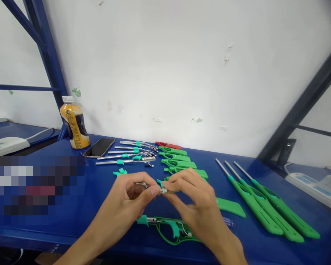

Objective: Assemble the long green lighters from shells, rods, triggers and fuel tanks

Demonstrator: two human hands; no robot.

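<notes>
My left hand (129, 200) and my right hand (191, 195) meet over the middle of the blue table, fingertips pinched on a small pale part (163, 190) between them. The fingers partly hide it, so its shape is unclear. Below the hands lies an open green lighter shell (172, 240) with a teal trigger (173, 228), a metal rod end and wires in it. My right forearm covers part of this shell. Beyond my hands, several thin metal rods (114, 162) with teal pieces and wires lie in a row beside several green shell halves (176, 157).
Three long green lighters (260, 208) lie at the right. A red shell (168, 145) lies near the wall. At the back left are a phone (99, 147) and a yellow bottle (75, 125). A screwdriver's clear handle (228, 221) shows by my right wrist. A blurred patch covers the left.
</notes>
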